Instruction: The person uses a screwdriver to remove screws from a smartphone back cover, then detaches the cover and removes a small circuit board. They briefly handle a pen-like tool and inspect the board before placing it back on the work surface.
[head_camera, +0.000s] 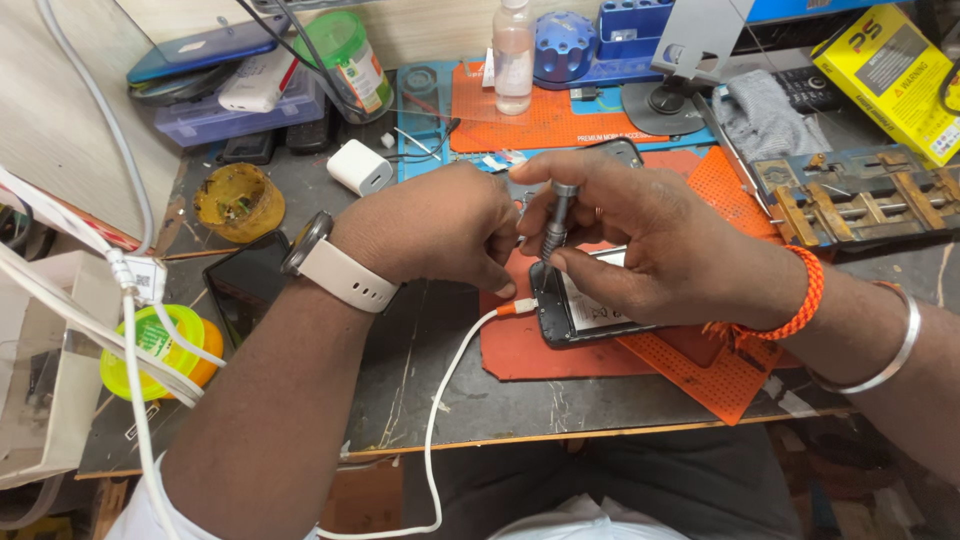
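My right hand (640, 235) grips a small metal screwdriver (558, 215) held upright, its tip down on an opened black phone (585, 312). The phone lies on an orange work mat (530, 350). A white cable with an orange plug (470, 350) is plugged into the phone's left end. My left hand (440, 225) is closed in a loose fist just left of the screwdriver, fingertips touching the phone's edge. A pale watch sits on my left wrist, an orange thread band and a metal bangle on my right.
A perforated orange mat (735, 375) lies under my right wrist. A metal clamp jig (860, 200) stands at the right, a yellow box (895, 75) behind it. A clear bottle (513, 55), white charger (360, 167), yellow pot (238, 200) and another dark phone (245, 285) are around.
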